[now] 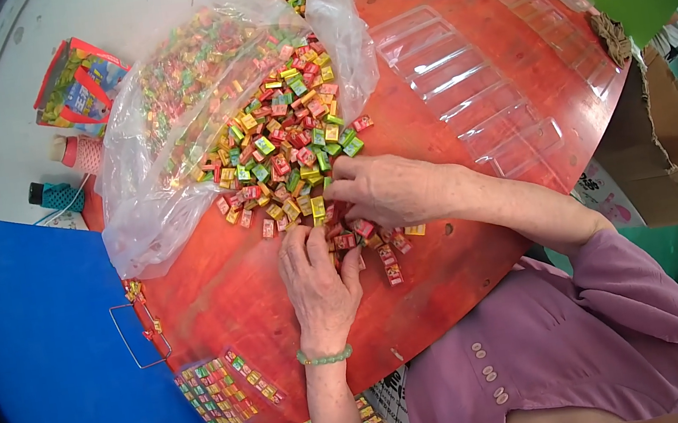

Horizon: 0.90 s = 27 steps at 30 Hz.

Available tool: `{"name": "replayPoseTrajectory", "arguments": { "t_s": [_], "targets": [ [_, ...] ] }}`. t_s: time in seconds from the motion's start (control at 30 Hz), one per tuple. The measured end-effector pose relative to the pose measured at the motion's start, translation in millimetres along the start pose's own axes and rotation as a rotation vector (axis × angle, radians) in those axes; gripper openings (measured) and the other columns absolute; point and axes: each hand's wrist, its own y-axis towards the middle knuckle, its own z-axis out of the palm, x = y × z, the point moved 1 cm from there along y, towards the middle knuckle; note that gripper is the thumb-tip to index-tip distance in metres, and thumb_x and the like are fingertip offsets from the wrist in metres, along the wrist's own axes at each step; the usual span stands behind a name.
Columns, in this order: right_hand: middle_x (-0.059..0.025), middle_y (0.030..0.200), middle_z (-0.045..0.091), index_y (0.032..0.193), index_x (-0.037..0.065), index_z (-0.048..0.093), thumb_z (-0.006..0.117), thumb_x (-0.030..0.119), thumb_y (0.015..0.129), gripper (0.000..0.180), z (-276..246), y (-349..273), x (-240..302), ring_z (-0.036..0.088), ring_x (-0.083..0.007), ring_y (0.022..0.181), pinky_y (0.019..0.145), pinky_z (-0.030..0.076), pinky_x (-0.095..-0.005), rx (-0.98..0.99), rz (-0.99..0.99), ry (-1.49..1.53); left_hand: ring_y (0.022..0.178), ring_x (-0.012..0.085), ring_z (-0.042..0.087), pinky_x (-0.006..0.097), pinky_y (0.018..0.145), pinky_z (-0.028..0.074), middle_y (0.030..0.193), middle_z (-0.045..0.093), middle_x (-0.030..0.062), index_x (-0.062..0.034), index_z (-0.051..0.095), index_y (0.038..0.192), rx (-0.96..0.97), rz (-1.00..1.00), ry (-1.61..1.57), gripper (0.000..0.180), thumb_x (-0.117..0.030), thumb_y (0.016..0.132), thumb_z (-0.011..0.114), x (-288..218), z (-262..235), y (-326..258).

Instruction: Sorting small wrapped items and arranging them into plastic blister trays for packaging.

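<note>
A large heap of small rectangular wrapped packets, red, yellow, green and pink, spills from a clear plastic bag onto the red table. At the heap's near edge my left hand has its fingers bent over, with small packets between thumb and forefinger. My right hand reaches in from the right, its fingers curled down among the packets beside the left. Its fingertips are partly hidden, so what they grip cannot be made out. Several loose red packets lie just below the hands.
Clear plastic trays with compartments lie on the table's right. Rows of packets sit at the near left edge. A blue board borders the left side. An open cardboard box stands at the right, and a red printed bag at far left.
</note>
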Motion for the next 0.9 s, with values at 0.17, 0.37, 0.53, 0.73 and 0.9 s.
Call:
{"name": "replayPoseTrajectory", "arguments": {
  "t_s": [0.17, 0.37, 0.53, 0.73, 0.9],
  "targets": [
    [-0.0165, 0.112, 0.063, 0.121, 0.003, 0.062, 0.072, 0.012, 0.091, 0.033, -15.6, -22.4, 23.3, 0.067, -0.0369, 0.100, 0.084, 0.056, -0.0480, 0.096, 0.060, 0.142, 0.122, 0.0418, 0.055, 0.053, 0.107, 0.044, 0.123, 0.057, 0.0202, 0.0015, 0.056, 0.119, -0.038, -0.001, 0.066, 0.038, -0.014, 0.090, 0.075, 7.5, 1.5, -12.4],
    [-0.0123, 0.111, 0.062, 0.125, 0.003, 0.063, 0.072, 0.018, 0.093, 0.037, -28.8, -59.2, 20.2, 0.060, -0.0319, 0.107, 0.091, 0.052, -0.0437, -0.067, 0.234, -0.287, 0.116, 0.0399, 0.058, 0.052, 0.103, 0.046, 0.112, 0.061, 0.0189, 0.0014, 0.059, 0.109, -0.037, -0.098, 0.114, 0.026, -0.012, 0.091, 0.073, 5.1, -6.5, -19.8],
    [-0.0119, 0.108, 0.060, 0.127, 0.003, 0.062, 0.071, 0.019, 0.093, 0.039, -11.8, -70.8, 31.6, 0.059, -0.0319, 0.106, 0.091, 0.054, -0.0423, 0.013, 0.319, -0.386, 0.105, 0.0387, 0.059, 0.048, 0.093, 0.048, 0.107, 0.062, 0.0182, 0.0015, 0.062, 0.103, -0.045, -0.077, 0.156, 0.019, -0.006, 0.090, 0.073, -2.1, -12.5, -22.9],
    [-0.0135, 0.109, 0.061, 0.130, 0.002, 0.060, 0.070, 0.017, 0.095, 0.040, -10.1, -71.5, 39.7, 0.061, -0.0332, 0.107, 0.090, 0.056, -0.0422, 0.004, 0.180, -0.107, 0.106, 0.0348, 0.060, 0.047, 0.089, 0.050, 0.105, 0.063, 0.0144, 0.0003, 0.071, 0.105, -0.173, -0.078, 0.175, 0.016, -0.007, 0.091, 0.074, -14.6, -22.6, -37.5],
    [-0.0142, 0.104, 0.062, 0.124, 0.003, 0.064, 0.071, 0.012, 0.093, 0.033, -8.9, -81.9, 33.5, 0.065, -0.0332, 0.099, 0.086, 0.055, -0.0444, -0.159, 0.139, 0.079, 0.105, 0.0325, 0.063, 0.043, 0.084, 0.053, 0.108, 0.064, 0.0143, -0.0017, 0.075, 0.109, -0.143, -0.265, 0.109, 0.018, -0.008, 0.093, 0.075, -30.3, -25.6, -66.7]
  ]
}}
